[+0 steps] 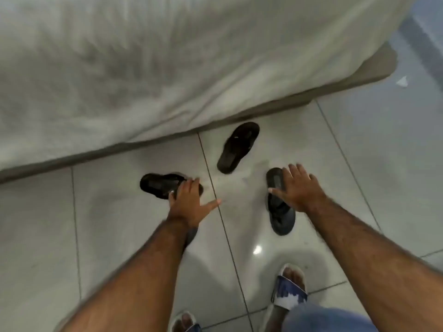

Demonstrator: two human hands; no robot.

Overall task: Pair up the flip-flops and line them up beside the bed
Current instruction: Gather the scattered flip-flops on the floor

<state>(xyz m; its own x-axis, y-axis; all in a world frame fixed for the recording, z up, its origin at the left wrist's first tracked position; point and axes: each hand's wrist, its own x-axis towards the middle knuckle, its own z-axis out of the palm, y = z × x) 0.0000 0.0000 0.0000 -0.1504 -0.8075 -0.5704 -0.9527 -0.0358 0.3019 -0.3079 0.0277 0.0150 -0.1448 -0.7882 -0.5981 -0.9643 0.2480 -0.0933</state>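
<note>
I have both hands down over the floor beside the bed (167,68). My left hand (189,204), grip spread open and holding nothing, touches the heel end of the left flip-flop (160,185), which lies crosswise. My right hand (299,188), equally open, hovers over the right flip-flop (279,207), lengthwise toward me. A third flip-flop (238,147) sits ahead, angled, nearer my right hand.
</note>
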